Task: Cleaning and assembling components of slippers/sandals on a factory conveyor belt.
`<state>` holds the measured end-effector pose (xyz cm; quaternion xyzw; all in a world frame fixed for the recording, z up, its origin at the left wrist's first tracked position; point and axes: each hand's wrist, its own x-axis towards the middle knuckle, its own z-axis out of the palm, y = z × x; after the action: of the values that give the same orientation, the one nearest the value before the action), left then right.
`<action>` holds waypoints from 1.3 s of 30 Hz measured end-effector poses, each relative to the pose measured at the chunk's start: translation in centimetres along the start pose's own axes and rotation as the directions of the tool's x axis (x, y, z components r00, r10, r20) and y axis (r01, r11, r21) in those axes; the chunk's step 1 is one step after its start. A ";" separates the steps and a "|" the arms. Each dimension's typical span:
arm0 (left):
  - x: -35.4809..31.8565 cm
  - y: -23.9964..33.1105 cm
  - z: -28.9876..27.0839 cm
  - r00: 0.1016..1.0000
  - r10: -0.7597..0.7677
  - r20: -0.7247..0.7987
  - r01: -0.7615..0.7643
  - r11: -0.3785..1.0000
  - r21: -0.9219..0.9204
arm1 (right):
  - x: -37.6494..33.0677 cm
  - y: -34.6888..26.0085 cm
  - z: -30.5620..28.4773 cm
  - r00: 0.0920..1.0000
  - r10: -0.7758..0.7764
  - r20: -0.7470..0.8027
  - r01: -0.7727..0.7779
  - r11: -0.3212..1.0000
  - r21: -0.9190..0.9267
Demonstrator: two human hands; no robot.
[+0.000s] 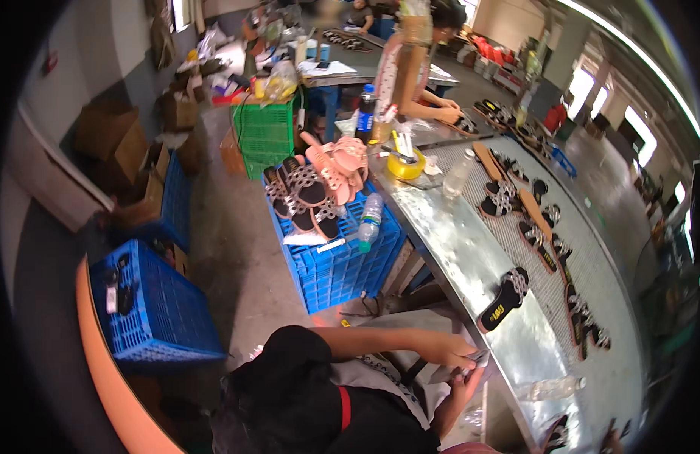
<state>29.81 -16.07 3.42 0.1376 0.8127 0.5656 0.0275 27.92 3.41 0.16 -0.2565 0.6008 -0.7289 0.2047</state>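
My left hand (445, 349) reaches across from a black sleeve, its fingers closed on a small, thin grey piece (480, 358). Just below it, my right hand (461, 390) is closed on the same piece. I cannot make out exactly what the piece is. Both hands are beside the edge of the metal-topped workbench (448, 234), above a grey cloth on my lap. The nearest shoe on the bench is a black sandal (505, 300) with a pale patterned strap. A clear plastic bottle (550, 389) lies to the right of my hands.
A conveyor belt (516, 216) carries several sandals. Blue crates (327, 276) hold sandals, pink slippers (339, 166) and a plastic bottle (370, 222). Yellow tape (405, 164) and a standing bottle (459, 174) are on the bench. Another blue crate (153, 310) stands left. A co-worker (410, 68) works farther along.
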 end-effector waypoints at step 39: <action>11.3 4.1 9.6 0.780 0.275 0.562 -0.611 0.526 0.592 | -0.6 -7.4 -16.3 0.242 -0.592 -0.769 -0.132 0.765 -0.630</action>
<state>21.64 -3.13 4.98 0.4558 0.8811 0.1252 -0.0147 18.34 17.80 4.92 0.0901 0.7396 -0.5321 -0.4021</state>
